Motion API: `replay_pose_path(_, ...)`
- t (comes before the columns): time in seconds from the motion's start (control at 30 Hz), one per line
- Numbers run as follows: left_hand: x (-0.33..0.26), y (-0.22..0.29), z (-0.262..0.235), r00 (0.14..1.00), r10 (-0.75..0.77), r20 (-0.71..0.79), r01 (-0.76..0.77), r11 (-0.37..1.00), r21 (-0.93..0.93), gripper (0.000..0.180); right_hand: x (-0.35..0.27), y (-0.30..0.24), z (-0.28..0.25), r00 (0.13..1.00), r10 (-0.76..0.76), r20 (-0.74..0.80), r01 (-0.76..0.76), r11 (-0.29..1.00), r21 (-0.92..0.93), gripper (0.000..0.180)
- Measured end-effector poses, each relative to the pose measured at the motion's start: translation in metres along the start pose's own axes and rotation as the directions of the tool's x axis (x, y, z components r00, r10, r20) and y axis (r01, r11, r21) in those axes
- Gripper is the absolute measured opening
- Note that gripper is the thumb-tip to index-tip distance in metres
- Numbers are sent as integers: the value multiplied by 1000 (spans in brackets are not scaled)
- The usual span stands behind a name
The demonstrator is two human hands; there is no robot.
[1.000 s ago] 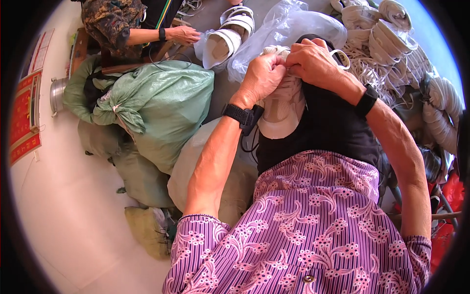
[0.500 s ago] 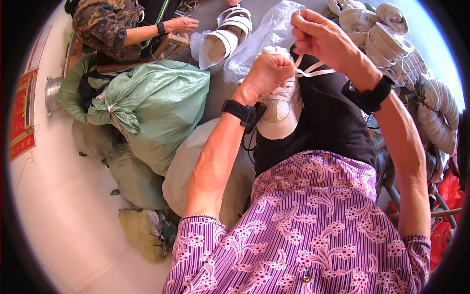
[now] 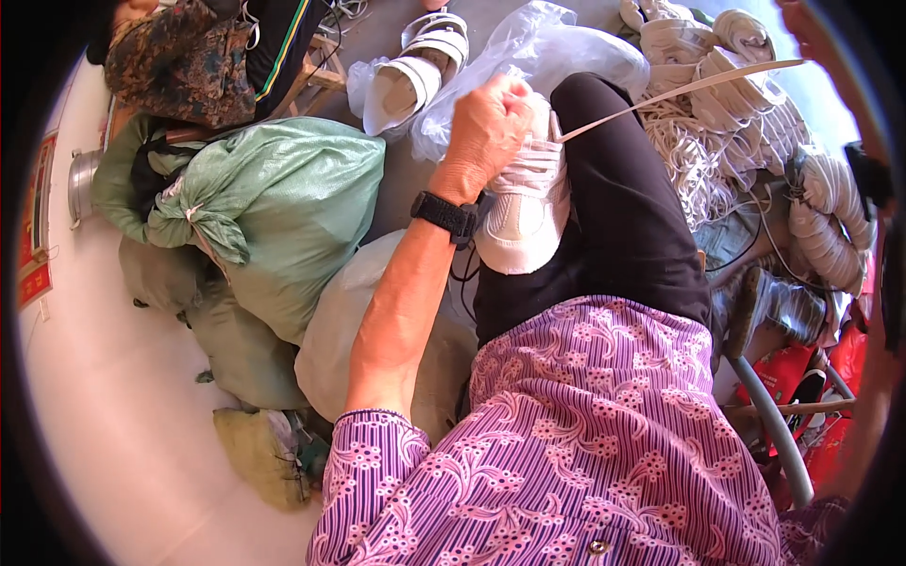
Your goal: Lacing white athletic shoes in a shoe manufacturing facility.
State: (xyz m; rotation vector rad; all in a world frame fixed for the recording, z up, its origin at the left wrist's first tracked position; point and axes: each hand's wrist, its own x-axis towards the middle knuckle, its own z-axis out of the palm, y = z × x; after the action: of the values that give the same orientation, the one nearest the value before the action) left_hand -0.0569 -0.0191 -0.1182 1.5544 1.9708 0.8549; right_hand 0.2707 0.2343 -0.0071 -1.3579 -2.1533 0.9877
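Note:
A white sneaker (image 3: 522, 226) rests on my black-trousered lap, toe toward me, laced across its front. My left hand (image 3: 488, 127) is closed at the upper left of the shoe, gripping it near the opening; its fingertips are partly hidden. From the shoe's right side a flat white shoelace (image 3: 679, 94) runs taut to the upper right. At its far end is my right hand (image 3: 813, 33), closed on the lace, dark and partly cut off by the picture's rim.
Green sacks (image 3: 283, 208) and a whitish sack (image 3: 377, 321) stand at my left. White sandals (image 3: 406, 90) and clear plastic (image 3: 528, 47) lie ahead. Bundled shoe parts (image 3: 736, 94) and loose laces (image 3: 684, 160) are piled at right, above a grey metal tube (image 3: 769, 424). A co-worker's camouflage sleeve (image 3: 179, 71) shows far left.
My right hand has swung far out to the right, drawing the lace long and straight. My left hand has shifted slightly left and up. The co-worker's forearm has left the view.

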Motion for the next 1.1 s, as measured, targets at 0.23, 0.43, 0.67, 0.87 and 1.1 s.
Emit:
replay_pose_path(0.23, 18, -9, -8, 997, 80, 24, -82, 990, 115, 24, -18, -13, 182, 862, -487, 137, 488, 872, 28, 26)
replay_pose_path(0.43, -9, -12, -20, 999, 1, -34, -7, 987, -159, 33, -34, -55, 251, 721, -486, 494, 520, 851, 78, 32)
replay_pose_path(0.67, -7, -21, -2, 980, 35, -195, -51, 996, -78, 14, -36, -58, 220, 798, -493, 347, 444, 870, 215, 16)
replay_pose_path(0.87, 4, 4, -3, 935, 284, -211, -246, 951, 189, 12, -52, -42, 178, 717, -642, 271, 654, 754, 55, 15)
replay_pose_path(1.1, 20, 37, -14, 863, -19, 505, 106, 984, -143, 24, -67, -21, 124, 815, -517, 261, 546, 837, -46, 14)
